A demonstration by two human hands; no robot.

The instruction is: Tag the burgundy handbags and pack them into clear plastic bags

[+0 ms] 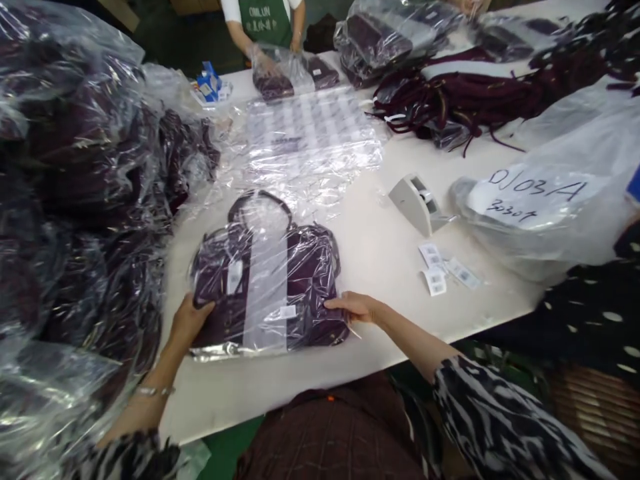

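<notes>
A dark maroon handbag (310,267) in a clear plastic bag lies flat on the white table (380,267) in front of me. A pale band runs down its middle, and its looped handle points away from me. White labels show on the wrapping, one of them a small sticker (288,311) right of the band. My left hand (193,317) grips the wrapped bag's left edge, thumb on top. On the opposite edge my right hand (357,307) pinches the plastic, its thumb and fingers closed.
A tall heap of plastic-wrapped bags (90,167) stands at the left. Beyond the handbag lie clear plastic sleeves (315,133). To the right are a tape dispenser (417,203), barcode labels (434,270) and a marked plastic sack (540,207). A co-worker in a green apron (265,23) handles another bag opposite.
</notes>
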